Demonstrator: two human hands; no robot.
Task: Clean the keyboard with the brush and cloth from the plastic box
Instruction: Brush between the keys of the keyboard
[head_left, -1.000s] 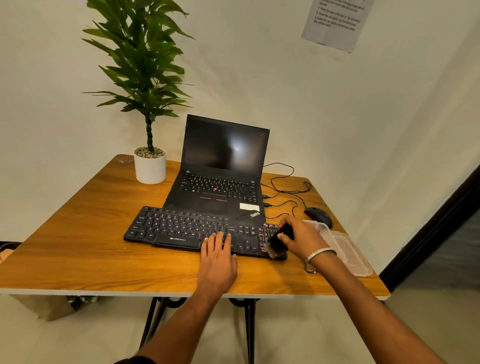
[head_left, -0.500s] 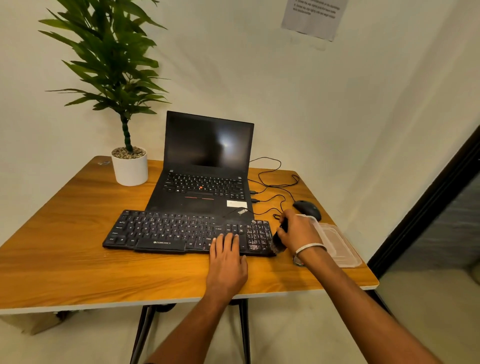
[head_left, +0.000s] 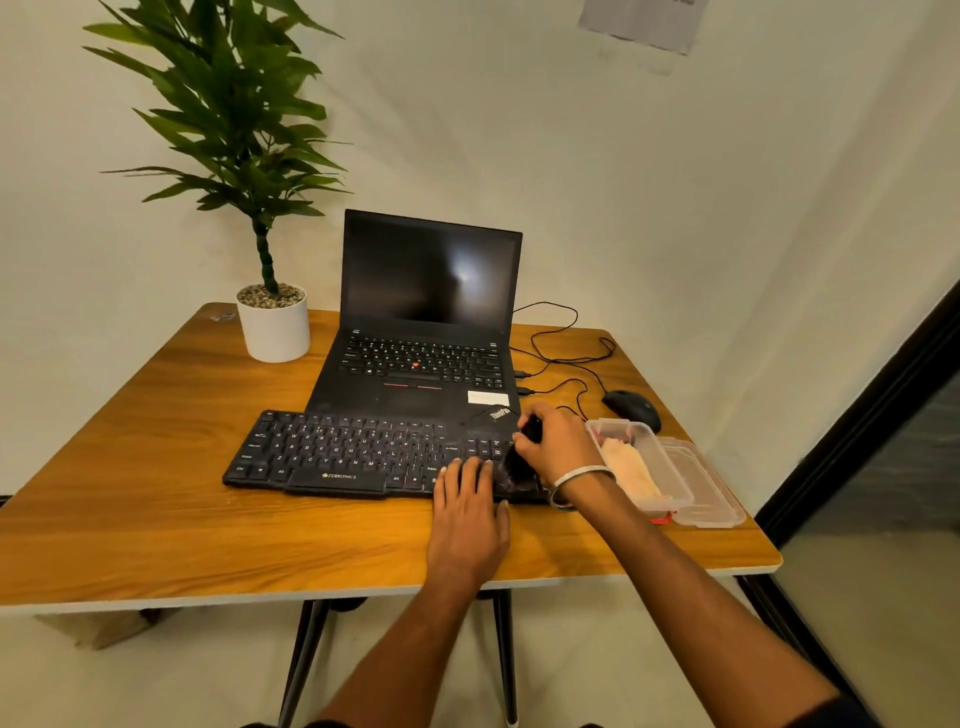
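- Far left at the back of the wooden table (head_left: 156, 493) there's a white pot (head_left: 274, 330) with pebbles on top and a leafy green plant (head_left: 228, 119) growing out of it.
- Next over is a black laptop (head_left: 426, 338), lid up, screen dark, sitting behind the keyboard and touching its back edge.
- The black keyboard (head_left: 343, 452) lies flat near the front-middle of the table, space bar towards the person.
- The left hand (head_left: 467, 514) is laid flat with straight fingers, fingertips pressing on the keys toward the keyboard's right end. Not holding anything, just pinning the board down.
- The right hand (head_left: 558, 447) has its fingers curled round a black brush (head_left: 519, 462), bristles pointing down onto the right end of the keyboard, just beside the left fingertips. There's a silver bangle (head_left: 579, 478) on that wrist.
- Thin black cables (head_left: 566, 358) loop across the table from the laptop's right side, and a black mouse (head_left: 631, 408) sits behind the box.
- Right of the keyboard is the clear plastic box (head_left: 670, 467), open, with a pale cloth (head_left: 628, 467) lying inside it. Can't tell whether anything else is in there.
- The box's clear lid (head_left: 711, 493) lies flat on the table just beside it, on the right, close to the table edge.
- Up on the wall at the top right there's a sheet of paper (head_left: 644, 21), too blurry to read.
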